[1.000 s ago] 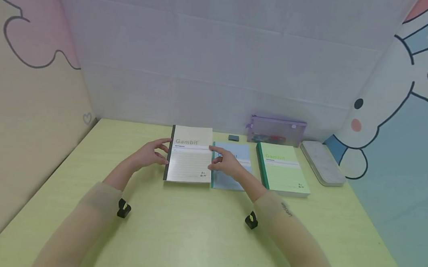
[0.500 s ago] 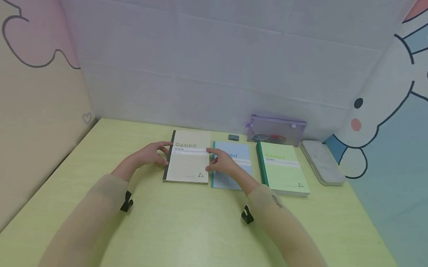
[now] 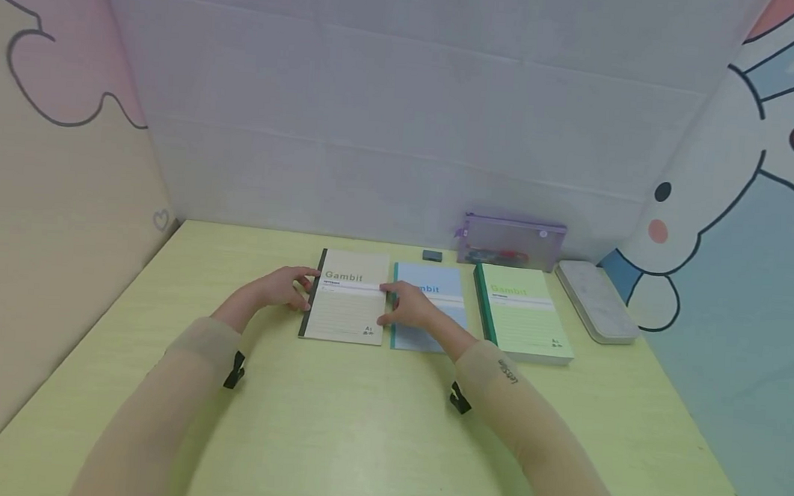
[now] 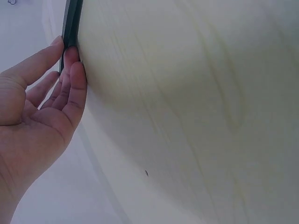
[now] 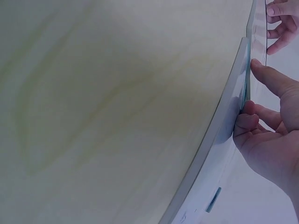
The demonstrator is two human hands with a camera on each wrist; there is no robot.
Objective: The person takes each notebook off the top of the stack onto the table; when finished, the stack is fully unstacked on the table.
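A cream Gambit notebook [image 3: 349,317] with a dark spine lies on the table between my two hands. My left hand [image 3: 277,287] holds it by the spine edge, index finger at the far part and thumb nearer me. In the left wrist view, fingertips grip the dark spine [image 4: 73,21]. The opposite edge is held by my right hand [image 3: 413,306], which reaches across a blue Gambit notebook [image 3: 426,341] and covers part of its front. The left hand [image 5: 282,23] also shows in the right wrist view, beyond the right hand [image 5: 275,126].
Right of the blue notebook sits a thick green notebook [image 3: 528,326]. A pale flat case [image 3: 599,300] lies farther right. Behind them stand a purple see-through pencil pouch [image 3: 512,243] and a small dark eraser [image 3: 432,256]. The back wall rises behind the table's far edge.
The cream notebook has come down from a raised tilt to lie flat, shifting slightly toward me and left beside the blue one. Both hands moved with it, keeping hold of its edges.
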